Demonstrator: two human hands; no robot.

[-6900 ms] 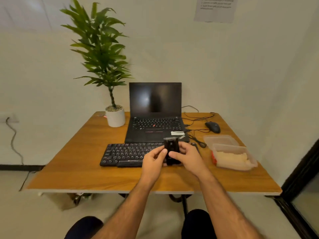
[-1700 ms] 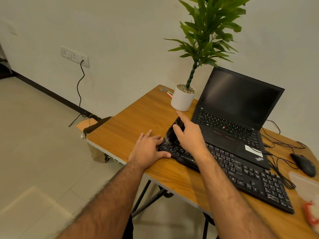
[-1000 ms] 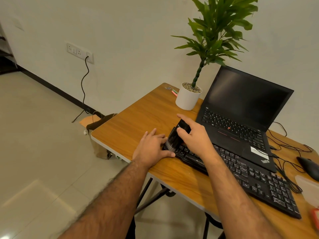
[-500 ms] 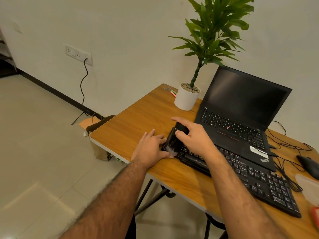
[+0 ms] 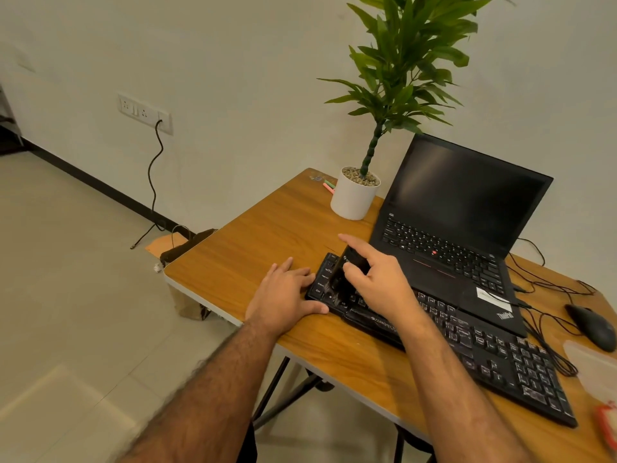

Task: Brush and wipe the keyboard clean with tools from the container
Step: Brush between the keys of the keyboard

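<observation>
A black external keyboard [image 5: 494,359] lies along the front of the wooden table [image 5: 267,235]. My right hand [image 5: 380,282] grips a black brush [image 5: 344,275], its bristles down on the keys at the keyboard's left end. My left hand [image 5: 283,295] lies flat on the table with fingers straight, its thumb and fingertips against the keyboard's left edge. The clear container [image 5: 597,375] shows only partly at the right edge of the view.
An open black laptop [image 5: 460,208] stands just behind the keyboard. A potted plant in a white pot [image 5: 354,198] sits at the back left, with pens beside it. A black mouse [image 5: 591,325] and tangled cables lie to the right. The table's left edge is close to my left hand.
Since a second ago the brush has slid a little down the left-end keys under my right hand. My left hand has stayed pressed at the keyboard's left edge.
</observation>
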